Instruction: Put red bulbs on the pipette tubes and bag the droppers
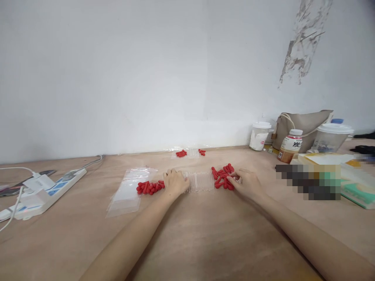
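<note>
My left hand lies palm down on the table with its fingers apart. It rests between a pile of red rubber bulbs and the left end of a row of thin clear tubes; its thumb is at the tubes. At the row's other end, my right hand reaches into a second heap of red rubber bulbs. Thumb and fingers there close around one bulb, partly hidden by the fingertips. Flat clear plastic bags lie beside the left pile, partly under it.
Near the wall, a clear bag lies with more red bulbs and tubes. A power strip with cables is at left. A lidded cup, a bottle, a grey bag and a plastic tub stand at right.
</note>
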Demonstrator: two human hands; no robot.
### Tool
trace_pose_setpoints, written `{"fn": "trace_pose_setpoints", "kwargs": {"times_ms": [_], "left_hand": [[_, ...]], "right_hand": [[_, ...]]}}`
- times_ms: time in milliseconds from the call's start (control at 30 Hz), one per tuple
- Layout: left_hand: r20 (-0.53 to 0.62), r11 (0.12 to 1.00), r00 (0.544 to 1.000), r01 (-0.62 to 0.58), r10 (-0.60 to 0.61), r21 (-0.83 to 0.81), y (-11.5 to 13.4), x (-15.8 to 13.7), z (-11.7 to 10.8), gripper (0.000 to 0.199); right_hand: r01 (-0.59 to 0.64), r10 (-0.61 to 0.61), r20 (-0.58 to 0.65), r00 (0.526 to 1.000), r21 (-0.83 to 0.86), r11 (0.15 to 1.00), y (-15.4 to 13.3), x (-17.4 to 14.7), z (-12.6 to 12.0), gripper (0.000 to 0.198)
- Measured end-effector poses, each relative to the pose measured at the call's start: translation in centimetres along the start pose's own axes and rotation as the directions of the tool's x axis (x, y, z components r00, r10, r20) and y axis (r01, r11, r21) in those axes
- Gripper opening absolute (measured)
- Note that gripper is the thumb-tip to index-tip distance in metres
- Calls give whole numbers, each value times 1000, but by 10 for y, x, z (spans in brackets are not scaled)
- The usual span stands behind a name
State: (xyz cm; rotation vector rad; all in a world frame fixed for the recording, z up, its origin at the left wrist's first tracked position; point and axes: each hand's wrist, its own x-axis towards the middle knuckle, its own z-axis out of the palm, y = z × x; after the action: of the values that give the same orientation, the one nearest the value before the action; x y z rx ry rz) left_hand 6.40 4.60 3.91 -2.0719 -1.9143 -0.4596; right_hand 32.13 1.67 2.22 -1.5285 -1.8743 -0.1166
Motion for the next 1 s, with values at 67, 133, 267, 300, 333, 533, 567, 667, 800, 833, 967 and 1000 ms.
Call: {"fn": "trace_pose_setpoints", "kwargs": {"times_ms": [67, 133, 267, 300, 333, 533, 567, 667, 800, 833, 967, 1000], "left_hand": [[17, 1000, 1000, 18, -18, 20, 8, 5, 4, 37], [35, 999, 999, 33, -34, 32, 14, 7, 5, 39], [91, 996, 992, 80, -83, 41, 19, 11, 1, 34], [109, 995, 989, 93, -97, 40, 20, 13, 0, 32], [126, 994, 986, 105, -109, 37, 21, 15, -1, 29], [171, 998, 984, 56, -49, -37, 25, 19, -12, 21], [161, 998, 987, 7, 3, -64, 23, 14, -16, 21], [122, 961, 963, -218, 240, -170, 9, -12, -27, 17], [-54, 761, 814, -562, 578, -324, -26, -51, -26, 14], [-111, 733, 799, -590, 592, -339, -35, -58, -22, 15], [-255, 732, 825, -566, 505, -381, -56, -66, -4, 19], [-272, 743, 837, -546, 474, -387, -58, -65, -1, 20]], "right_hand": [[13, -12, -43, 999, 18, 1000, -1, -4, -2, 24], [30, -28, -61, 998, 31, 999, -3, -7, -2, 23], [62, -55, -71, 996, 89, 994, -11, -11, 3, 20], [72, -64, -72, 995, 107, 992, -13, -12, 5, 19], [83, -74, -74, 994, 124, 989, -16, -13, 6, 18], [106, -82, -84, 993, 336, 936, -25, -22, 10, 10], [102, -81, -68, 994, 395, 913, -26, -23, 11, 8], [91, -107, -3, 994, 550, 830, -33, -25, 15, 4], [24, -121, 106, 987, 645, 764, -52, -26, 23, 13], [10, -134, 140, 981, 654, 757, -58, -26, 26, 14], [4, -153, 168, 974, 661, 750, -80, -23, 36, 17], [19, -149, 144, 978, 654, 756, -83, -23, 39, 22]]}}
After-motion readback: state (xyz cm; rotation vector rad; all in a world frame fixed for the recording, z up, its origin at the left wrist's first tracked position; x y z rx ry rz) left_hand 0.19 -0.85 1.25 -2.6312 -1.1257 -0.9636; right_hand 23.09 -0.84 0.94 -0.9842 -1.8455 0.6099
